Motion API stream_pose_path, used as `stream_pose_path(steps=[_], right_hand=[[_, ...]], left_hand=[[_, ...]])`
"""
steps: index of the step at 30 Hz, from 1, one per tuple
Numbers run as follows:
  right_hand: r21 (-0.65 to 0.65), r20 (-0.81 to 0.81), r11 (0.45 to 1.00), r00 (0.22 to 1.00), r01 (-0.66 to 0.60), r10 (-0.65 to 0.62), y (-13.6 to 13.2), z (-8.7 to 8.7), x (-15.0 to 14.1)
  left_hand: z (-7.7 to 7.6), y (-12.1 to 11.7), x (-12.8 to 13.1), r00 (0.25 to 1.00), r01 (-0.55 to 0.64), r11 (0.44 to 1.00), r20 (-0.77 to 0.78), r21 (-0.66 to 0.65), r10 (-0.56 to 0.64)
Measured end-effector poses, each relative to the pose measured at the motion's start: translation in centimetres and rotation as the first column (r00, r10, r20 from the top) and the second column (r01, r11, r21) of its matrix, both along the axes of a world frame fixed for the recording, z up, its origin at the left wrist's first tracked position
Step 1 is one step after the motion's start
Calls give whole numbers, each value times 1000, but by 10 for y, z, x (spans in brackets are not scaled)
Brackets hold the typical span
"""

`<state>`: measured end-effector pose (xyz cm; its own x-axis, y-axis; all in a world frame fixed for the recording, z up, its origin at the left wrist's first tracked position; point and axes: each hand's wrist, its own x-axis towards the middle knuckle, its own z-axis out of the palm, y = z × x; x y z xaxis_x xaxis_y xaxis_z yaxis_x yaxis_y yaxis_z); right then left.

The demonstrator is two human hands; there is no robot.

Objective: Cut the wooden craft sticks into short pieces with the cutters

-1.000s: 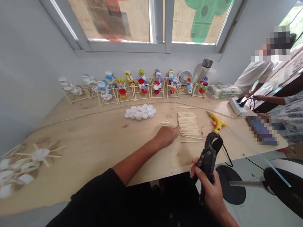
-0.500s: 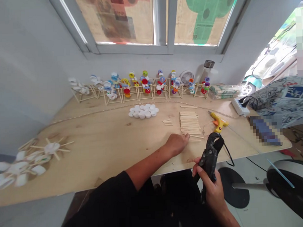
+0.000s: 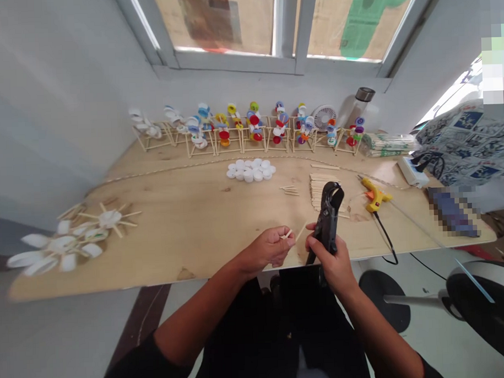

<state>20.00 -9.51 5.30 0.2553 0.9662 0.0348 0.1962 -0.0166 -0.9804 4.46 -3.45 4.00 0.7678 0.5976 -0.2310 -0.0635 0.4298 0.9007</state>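
Observation:
Near the table's front edge, my left hand (image 3: 271, 248) is closed on thin wooden sticks (image 3: 301, 231). One pale end shows at its fingertips, and another length slants up towards my right hand; whether they are separate pieces I cannot tell. My right hand (image 3: 334, 260) is wrapped around the handles of a black pipe cutter (image 3: 328, 216), held upright with its curved jaws at the top. The cutter partly covers a neat stack of wooden sticks (image 3: 319, 189) behind it. Several short cut pieces (image 3: 289, 190) lie left of that stack.
White bottle caps (image 3: 251, 171) sit mid-table. A yellow glue gun (image 3: 375, 195) lies right, its cable hanging over the edge. Coloured cap wheels on stick frames (image 3: 255, 136) line the wall beside a small fan (image 3: 324, 118). White cap wheels (image 3: 61, 245) lie left. A power strip (image 3: 412, 171) stands right.
My left hand has come back from the stick stack towards the table's front edge, now with sticks in its fingers. My right hand has brought the cutter left and up, closer to my left hand.

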Motion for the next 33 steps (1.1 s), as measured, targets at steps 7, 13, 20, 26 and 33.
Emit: stream_pose_path(steps=[7,13,20,26,33], right_hand=[[-12,27,1000,999,27,-26,13,-5,-19],[-3,-147,999,988,41,-41,22,-6,-26],[-1,-233,1000,972,21,-21,27,-6,-31],[-39,-255,999,967,-6,-5,31,-7,-35],[-18,-242,999,970,34,-37,33,-9,-35]], left_hand=[[-5,-7,-11,999,16,998,51,-53,-14],[-6,-6,-16,999,-50,999,13,-18,50],[-8,3,-20,996,-76,997,-38,18,77],[-4,7,-21,999,35,996,-18,-81,-36],[-7,7,-21,999,28,994,27,-105,-25]])
